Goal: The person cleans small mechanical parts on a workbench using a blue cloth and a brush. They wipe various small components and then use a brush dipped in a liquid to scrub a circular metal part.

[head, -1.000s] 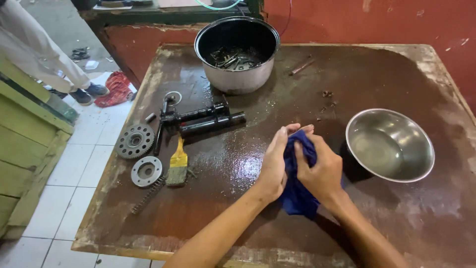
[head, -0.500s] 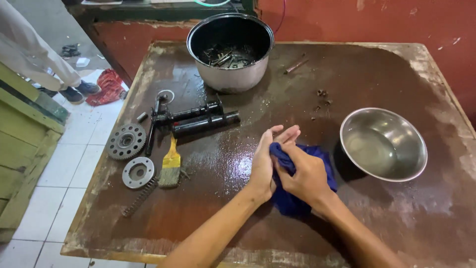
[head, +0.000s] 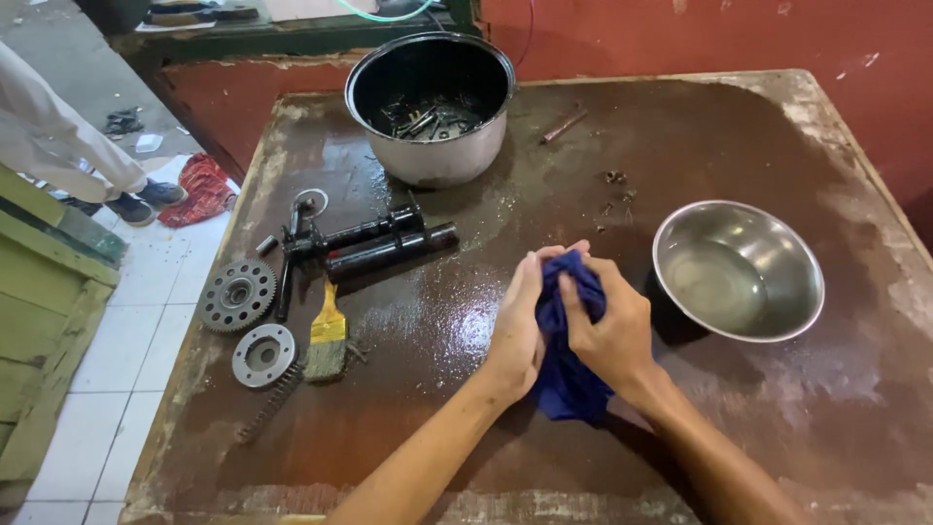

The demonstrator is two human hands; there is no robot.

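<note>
The blue rag [head: 569,365] is squeezed by both closed hands; the steel bowl [head: 777,238], just beside, could be knocked.

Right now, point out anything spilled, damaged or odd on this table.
A wet, shiny film spreads over the table between the pot and the hands wringing a blue cloth. The tabletop's edges are worn pale, and small bits lie scattered behind the steel bowl.

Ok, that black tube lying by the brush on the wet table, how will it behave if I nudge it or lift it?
The black tube is round and lies flat, so it probably rolls if nudged. It looks like solid metal, likely heavy for its size. The table around it glistens wet, so expect a slippery grip.
</note>
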